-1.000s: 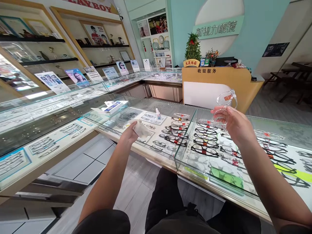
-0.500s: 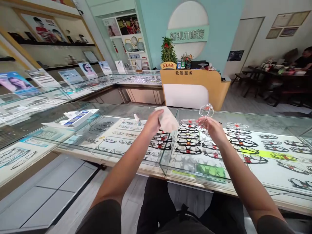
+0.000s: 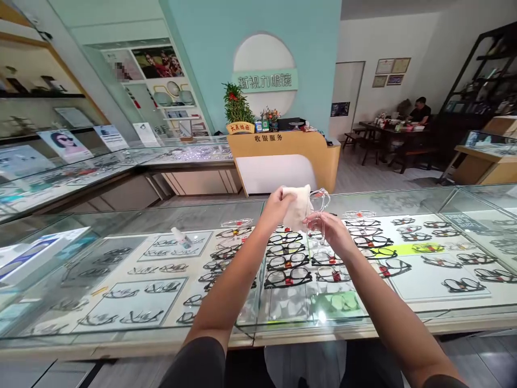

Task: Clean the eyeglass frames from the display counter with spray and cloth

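Note:
My left hand (image 3: 279,207) grips a pale cleaning cloth (image 3: 297,205), which hangs over the glass counter. Just to its right, my right hand (image 3: 329,229) is closed on a pair of clear-framed eyeglasses (image 3: 321,200), held upright on edge. The cloth touches or overlaps the left side of the glasses; exactly where it meets the lenses I cannot make out. Below both hands, rows of dark-framed glasses (image 3: 287,262) with red tags lie inside the display case. On the glass to the left a small white bottle (image 3: 181,238) leans at an angle.
The glass display counter (image 3: 161,337) runs across in front of me. A white box (image 3: 44,253) lies on it at the far left. Beyond stands a wooden cashier desk (image 3: 283,143) with a plant (image 3: 237,105). A person (image 3: 420,112) sits at a dark table at the back right.
The view has swung to the right. My two hands have come together, and the cloth has moved from apart to against the clear glasses.

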Motion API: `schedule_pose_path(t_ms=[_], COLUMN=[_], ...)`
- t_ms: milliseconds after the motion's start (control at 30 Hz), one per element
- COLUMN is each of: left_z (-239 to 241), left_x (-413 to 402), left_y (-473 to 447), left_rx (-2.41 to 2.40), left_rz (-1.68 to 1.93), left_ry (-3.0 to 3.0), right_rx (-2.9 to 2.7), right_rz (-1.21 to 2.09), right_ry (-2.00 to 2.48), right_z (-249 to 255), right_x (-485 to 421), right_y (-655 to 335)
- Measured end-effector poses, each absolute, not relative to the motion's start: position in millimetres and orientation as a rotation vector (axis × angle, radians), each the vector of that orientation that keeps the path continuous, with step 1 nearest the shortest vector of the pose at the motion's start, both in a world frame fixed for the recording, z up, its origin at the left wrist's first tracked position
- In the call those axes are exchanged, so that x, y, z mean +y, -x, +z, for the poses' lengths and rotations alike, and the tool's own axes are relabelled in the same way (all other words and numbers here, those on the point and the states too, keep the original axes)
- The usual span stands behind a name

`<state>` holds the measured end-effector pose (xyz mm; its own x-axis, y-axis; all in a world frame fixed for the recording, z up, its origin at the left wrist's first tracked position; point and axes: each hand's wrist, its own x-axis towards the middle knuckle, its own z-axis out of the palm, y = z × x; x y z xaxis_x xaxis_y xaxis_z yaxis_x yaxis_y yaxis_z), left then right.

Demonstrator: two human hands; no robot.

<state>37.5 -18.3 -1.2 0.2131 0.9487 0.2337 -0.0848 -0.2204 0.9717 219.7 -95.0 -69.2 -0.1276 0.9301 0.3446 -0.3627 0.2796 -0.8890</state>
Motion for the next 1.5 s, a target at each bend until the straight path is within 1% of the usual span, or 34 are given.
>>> schedule_pose_path(t_ms=[167, 300, 467, 567, 867, 1000, 1200, 1333, 1400, 1500], left_z=[3.5, 6.6, 17.8, 23.5, 25.7, 20.5, 12.8, 10.4, 10.1, 10.5], left_x=[-22.0, -23.7, -23.1, -24.8, -26.7, -20.5, -18.2, -16.9, -16.1, -15.4], left_y=[-30.7, -18.4, -0.7, 7.2, 4.5, 0.6, -8.0, -11.6, -11.3, -9.3], left_rx=[0.886, 0.876, 0.822, 0.801, 0.777, 0.663, 0.717, 0.686, 0.678, 0.634], left_rz=[1.175, 1.181, 1.34, 1.445, 1.425, 1.408, 1.453, 1.453, 1.414, 1.259], left_ry=[-1.545, -1.576, -1.528, -1.526, -1.563, -1.475, -1.424, -1.237, -1.135, -1.062], right_rx=[-1.19, -1.261, -1.493, -1.574, -1.581, -1.569, -1.567, -1.575, -1.585, -1.597], right_rz=[1.246, 1.266, 1.182, 1.128, 1.171, 1.202, 1.231, 1.22, 1.216, 1.218], right_ry=[0.655, 0.649, 0.732, 0.805, 0.783, 0.772, 0.722, 0.721, 0.717, 0.69], right_z=[-65.7, -43.6, -3.2, 9.4, -0.9, -3.6, -1.7, -0.5, -0.6, -1.8], right_x=[-87.5, -71.7, -59.1, -58.9, -56.5, -53.9, -52.2, -50.6, -50.2, -49.9], right_y=[-213.0, -201.4, -185.9, -177.3, -175.9, -179.2, -178.8, -179.2, -179.9, -181.2])
